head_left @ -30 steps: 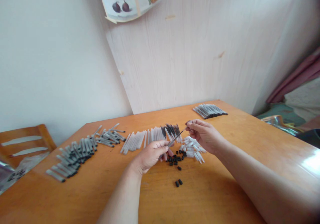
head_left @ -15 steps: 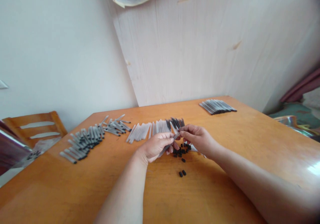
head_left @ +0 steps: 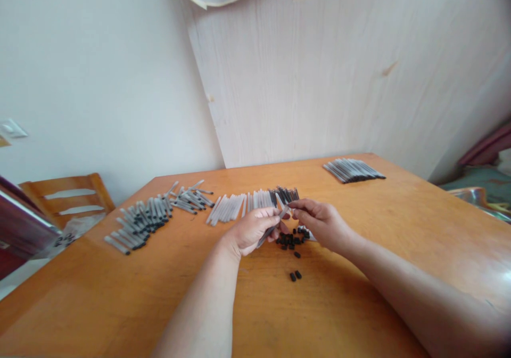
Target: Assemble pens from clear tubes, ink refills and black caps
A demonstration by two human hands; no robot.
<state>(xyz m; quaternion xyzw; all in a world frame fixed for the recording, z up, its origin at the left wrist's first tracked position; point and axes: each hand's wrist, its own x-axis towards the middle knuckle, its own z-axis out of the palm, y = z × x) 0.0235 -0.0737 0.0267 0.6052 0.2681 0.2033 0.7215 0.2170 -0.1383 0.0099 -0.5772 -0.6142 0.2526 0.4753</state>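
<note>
My left hand (head_left: 255, 231) is closed round a slim pen (head_left: 282, 212) with a translucent grey barrel, tilted up to the right. At the pen's upper end, the thumb and forefinger of my right hand (head_left: 319, 222) are pinched together; whatever they hold is too small to make out. Below and between the hands lies a heap of short black pen caps or plugs (head_left: 294, 239), and two more (head_left: 295, 276) lie nearer to me. Just behind my hands runs a row of white pen barrels (head_left: 227, 209), with dark refills or tips (head_left: 285, 194) at its right end.
Pens with black ends lie in a loose pile (head_left: 139, 220) on the left of the wooden table (head_left: 191, 304). A neat row of pens (head_left: 353, 170) is at the back right. A wooden chair (head_left: 67, 195) stands past the left edge, and a pale board (head_left: 295, 91) leans behind.
The view has shifted slightly, so everything sits a little further right. My right fingertips have drawn slightly away from the pen's upper end; my left hand keeps its grip.
</note>
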